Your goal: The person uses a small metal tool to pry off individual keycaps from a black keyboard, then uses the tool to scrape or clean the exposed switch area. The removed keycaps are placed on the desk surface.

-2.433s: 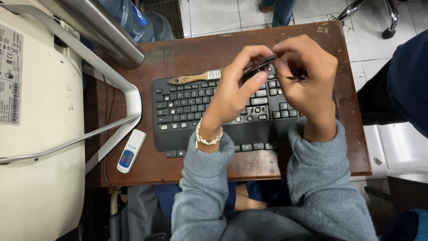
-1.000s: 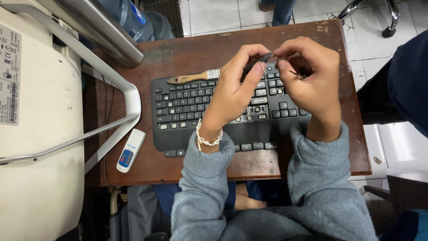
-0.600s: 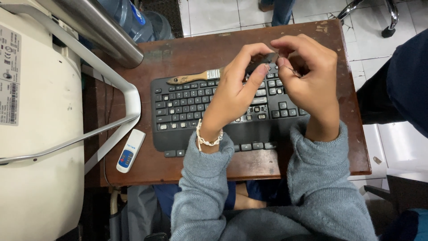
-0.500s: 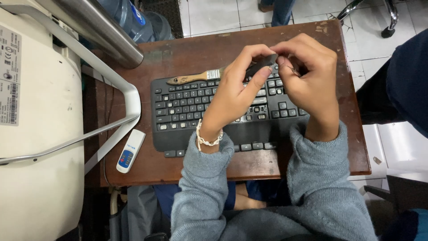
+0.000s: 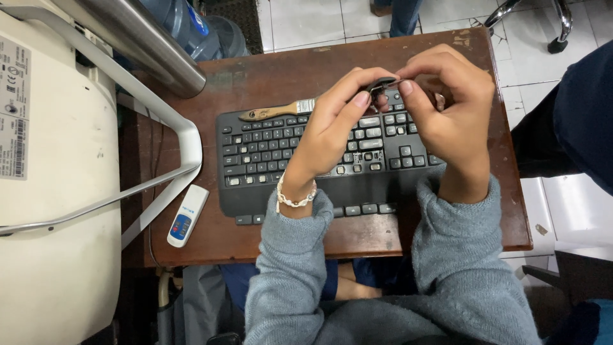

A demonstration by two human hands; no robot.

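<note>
Nearest the camera, at the bottom of the frame, two grey sleeves [image 5: 440,268] rise to hands meeting above the right half of a black keyboard [image 5: 306,160] on the brown table [image 5: 268,76]. The left hand [image 5: 332,128] and the right hand [image 5: 450,108] each have their fingers closed on a small dark part [image 5: 382,84], pinched between the fingertips just above the upper key rows, centre of the frame. The piece is tiny and held only at its edges, so in my judgement a slip could drop it among the keys or off the table's far edge. Left of the hands, a wooden-handled brush [image 5: 276,112] lies touching the keyboard's top edge; a stray wrist could knock it. A white remote [image 5: 187,216] sits lower left.
</note>
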